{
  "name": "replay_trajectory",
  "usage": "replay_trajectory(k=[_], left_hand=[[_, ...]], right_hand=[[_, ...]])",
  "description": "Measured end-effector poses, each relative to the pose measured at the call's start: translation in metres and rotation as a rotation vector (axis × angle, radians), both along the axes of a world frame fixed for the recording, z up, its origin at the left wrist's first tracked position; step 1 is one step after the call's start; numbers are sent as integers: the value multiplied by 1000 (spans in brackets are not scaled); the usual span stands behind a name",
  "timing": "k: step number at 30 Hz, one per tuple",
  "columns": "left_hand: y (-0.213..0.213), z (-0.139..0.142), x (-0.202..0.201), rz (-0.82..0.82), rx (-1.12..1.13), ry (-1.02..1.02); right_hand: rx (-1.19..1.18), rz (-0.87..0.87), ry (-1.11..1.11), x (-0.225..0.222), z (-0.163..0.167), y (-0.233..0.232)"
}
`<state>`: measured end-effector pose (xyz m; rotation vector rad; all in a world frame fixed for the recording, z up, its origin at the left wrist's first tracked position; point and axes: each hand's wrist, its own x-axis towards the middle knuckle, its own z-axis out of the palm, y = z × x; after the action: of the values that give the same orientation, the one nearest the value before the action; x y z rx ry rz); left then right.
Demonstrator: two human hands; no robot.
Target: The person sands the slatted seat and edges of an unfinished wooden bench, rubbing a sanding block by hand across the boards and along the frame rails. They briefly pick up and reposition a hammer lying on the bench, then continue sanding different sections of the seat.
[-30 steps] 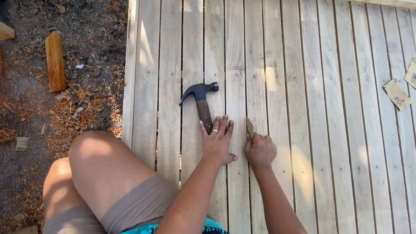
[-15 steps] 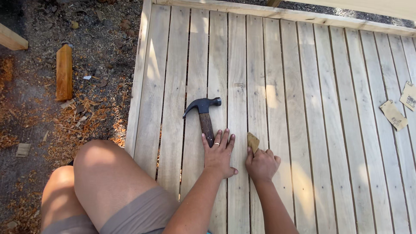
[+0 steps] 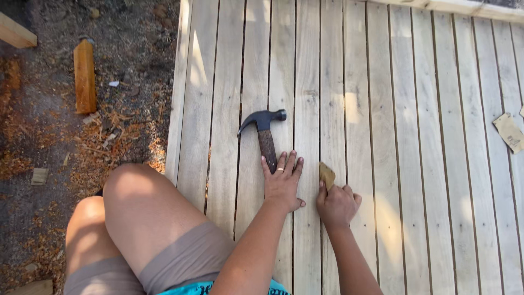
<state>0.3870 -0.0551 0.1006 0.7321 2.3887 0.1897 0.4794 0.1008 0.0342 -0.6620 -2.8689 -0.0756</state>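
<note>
From my remote seat, looking down from the head camera. The left hand (image 3: 282, 183) lies flat and open, palm down, fingers spread on the pale wooden deck (image 3: 415, 136); a ring shows on one finger. It covers the lower end of the handle of a claw hammer (image 3: 265, 135), which lies on the boards just beyond the fingertips, dark head pointing away from the person, claw toward the deck's left edge. I cannot tell whether the palm presses the handle or only rests over it. The right hand (image 3: 337, 205) is just beside the left, apart from it, curled closed around a small tan piece, seemingly sandpaper (image 3: 326, 175), whose upper corner sticks out above the knuckles and touches the board. A bare knee (image 3: 136, 191) overhangs the deck's left edge. On the dirt to the left lies an orange-brown wood block (image 3: 84, 75) among shavings. Another tan sheet (image 3: 510, 132) lies far right on the deck.
</note>
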Motion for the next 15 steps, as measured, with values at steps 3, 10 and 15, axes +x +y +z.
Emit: replay_trajectory(k=[3, 10, 15], left_hand=[[0, 0, -1, 8, -3, -43], [-1, -4, -1, 19, 6, -51], [-1, -6, 0, 29, 67, 43]], right_hand=[[-51, 55, 40, -2, 3, -1], [-10, 75, 63, 0, 7, -1], [17, 62, 16, 5, 5, -2]])
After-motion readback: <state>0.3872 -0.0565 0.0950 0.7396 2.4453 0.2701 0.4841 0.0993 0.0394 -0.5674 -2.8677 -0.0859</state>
